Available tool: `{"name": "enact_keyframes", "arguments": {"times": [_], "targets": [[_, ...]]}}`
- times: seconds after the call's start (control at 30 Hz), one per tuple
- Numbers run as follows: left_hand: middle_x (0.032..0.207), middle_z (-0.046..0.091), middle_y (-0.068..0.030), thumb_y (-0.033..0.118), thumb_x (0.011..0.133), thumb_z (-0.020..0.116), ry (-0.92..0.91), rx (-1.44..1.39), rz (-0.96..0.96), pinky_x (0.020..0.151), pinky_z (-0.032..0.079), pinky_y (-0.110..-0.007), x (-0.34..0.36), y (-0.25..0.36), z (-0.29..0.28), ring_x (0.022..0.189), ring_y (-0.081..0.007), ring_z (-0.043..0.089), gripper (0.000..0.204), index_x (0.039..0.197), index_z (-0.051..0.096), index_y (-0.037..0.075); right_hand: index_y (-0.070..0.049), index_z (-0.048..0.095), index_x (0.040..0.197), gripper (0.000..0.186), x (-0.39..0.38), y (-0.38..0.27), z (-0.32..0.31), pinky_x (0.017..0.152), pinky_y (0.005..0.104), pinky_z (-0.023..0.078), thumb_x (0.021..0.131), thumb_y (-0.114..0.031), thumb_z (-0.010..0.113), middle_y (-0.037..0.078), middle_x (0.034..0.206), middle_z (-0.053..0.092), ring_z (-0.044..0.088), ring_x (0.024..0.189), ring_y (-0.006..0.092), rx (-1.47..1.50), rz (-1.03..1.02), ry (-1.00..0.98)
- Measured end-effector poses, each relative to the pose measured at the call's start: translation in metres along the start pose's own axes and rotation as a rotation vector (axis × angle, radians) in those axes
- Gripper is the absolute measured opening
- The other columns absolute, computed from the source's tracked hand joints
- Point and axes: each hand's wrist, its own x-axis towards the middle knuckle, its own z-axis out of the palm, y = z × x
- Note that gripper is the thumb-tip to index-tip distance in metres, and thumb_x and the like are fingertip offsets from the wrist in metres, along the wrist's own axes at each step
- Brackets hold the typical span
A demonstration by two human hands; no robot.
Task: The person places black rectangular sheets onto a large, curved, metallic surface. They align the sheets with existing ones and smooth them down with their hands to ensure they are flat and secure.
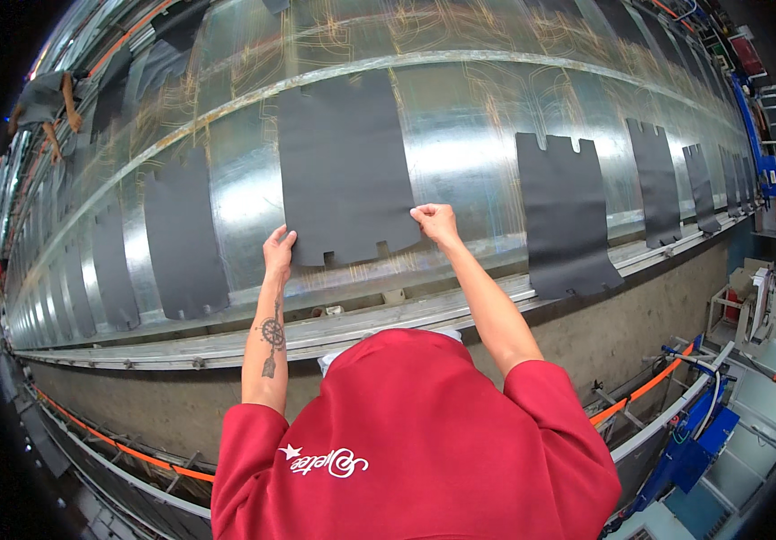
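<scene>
A dark grey panel of sheet material (343, 171) with notched ends lies on the shiny metal table (451, 153) straight ahead. My left hand (279, 251) pinches its left edge close to the near corner. At the near right corner, my right hand (435, 222) is closed on the edge between thumb and fingers. The near edge of the panel bows slightly between my hands, with two small notches in it. Whether it is leather or fabric cannot be told.
Similar dark panels lie in a row to the left (185, 238) and right (568, 211); the right one hangs over the table's metal rail (334, 333). A pale strip (316, 72) crosses the table. At far left, a co-worker's hands (73, 121) reach over it. Blue equipment (707, 441) stands at lower right.
</scene>
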Motion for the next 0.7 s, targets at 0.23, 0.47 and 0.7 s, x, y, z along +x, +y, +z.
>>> {"name": "enact_keyframes", "arguments": {"times": [0.23, 0.47, 0.7], "targets": [[0.112, 0.071, -0.0112, 0.010, 0.094, 0.068, 0.018, 0.179, -0.049, 0.083, 0.053, -0.027, -0.019, -0.003, 0.003, 0.095, -0.0147, 0.066, 0.040, 0.129, 0.058, -0.008, -0.002, 0.077, 0.089, 0.030, -0.010, 0.033, -0.001, 0.069, 0.0327, 0.055, 0.082, -0.031, 0.077, 0.010, 0.077, 0.075, 0.071, 0.071, 0.0178, -0.217, -0.140, 0.103], [0.096, 0.074, -0.0093, 0.014, 0.092, 0.070, 0.008, 0.208, 0.001, 0.059, 0.051, -0.026, -0.020, -0.009, -0.007, 0.076, -0.0100, 0.065, 0.039, 0.127, 0.061, -0.002, -0.005, 0.078, 0.089, 0.030, -0.017, 0.030, -0.004, 0.075, 0.0384, 0.057, 0.081, -0.033, 0.075, 0.014, 0.083, 0.075, 0.074, 0.079, 0.0277, -0.300, -0.151, 0.054], [0.091, 0.074, -0.0077, 0.015, 0.093, 0.070, 0.024, 0.321, -0.042, 0.050, 0.045, -0.025, -0.038, 0.002, -0.002, 0.070, -0.0082, 0.063, 0.037, 0.125, 0.062, -0.002, -0.005, 0.077, 0.087, 0.030, -0.022, 0.029, -0.004, 0.075, 0.0380, 0.056, 0.081, -0.034, 0.075, 0.013, 0.082, 0.075, 0.074, 0.079, 0.0272, -0.352, -0.151, 0.069]]}}
